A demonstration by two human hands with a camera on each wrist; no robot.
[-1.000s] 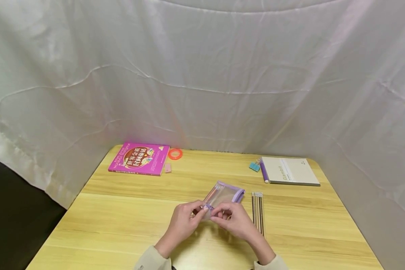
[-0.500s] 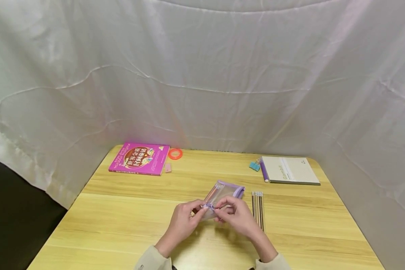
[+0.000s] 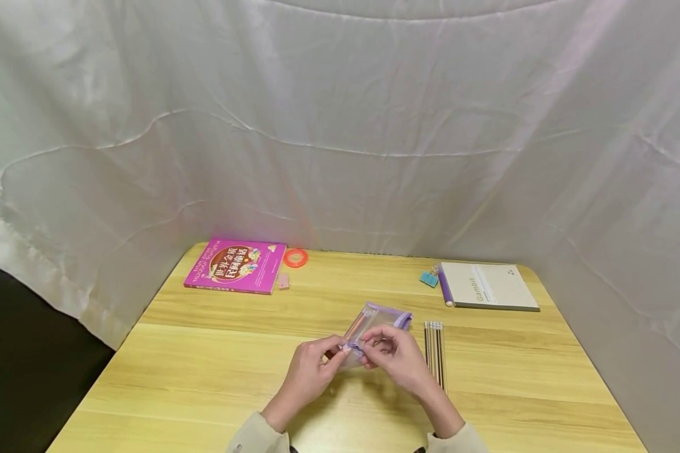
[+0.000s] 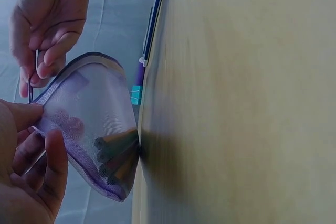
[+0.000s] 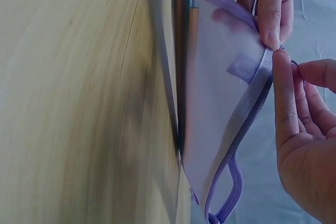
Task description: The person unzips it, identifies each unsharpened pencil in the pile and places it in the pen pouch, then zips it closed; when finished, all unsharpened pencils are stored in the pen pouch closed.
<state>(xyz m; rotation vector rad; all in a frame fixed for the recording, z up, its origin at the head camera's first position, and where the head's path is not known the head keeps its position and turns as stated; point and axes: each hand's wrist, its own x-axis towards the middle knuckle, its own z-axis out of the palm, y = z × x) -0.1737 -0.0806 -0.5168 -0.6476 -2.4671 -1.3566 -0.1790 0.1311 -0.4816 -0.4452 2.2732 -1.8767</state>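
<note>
A see-through mesh pencil pouch (image 3: 379, 321) with purple trim stands tilted on the table between both hands. Several pencils (image 4: 118, 156) lie inside, along its bottom. My left hand (image 3: 311, 368) pinches the pouch's top edge at one end of the zipper (image 5: 247, 98) between thumb and fingers. Close beside it, my right hand (image 3: 396, 358) pinches a thin dark zipper pull (image 4: 35, 64) with thumb and fingertips. A purple loop strap (image 5: 236, 182) hangs at the pouch's other end.
A row of striped pencils (image 3: 435, 352) lies right of the pouch. Farther back are a pink book (image 3: 235, 265), a red tape ring (image 3: 296, 258), a pink eraser (image 3: 284, 281), a teal binder clip (image 3: 429, 278), a purple marker (image 3: 445, 286) and a notebook (image 3: 487, 286). Pale curtains surround the table.
My right hand has shifted slightly right and up, its fingers now drawn together at the zipper pull. The left hand keeps its pinch, and the pouch stays in nearly the same place.
</note>
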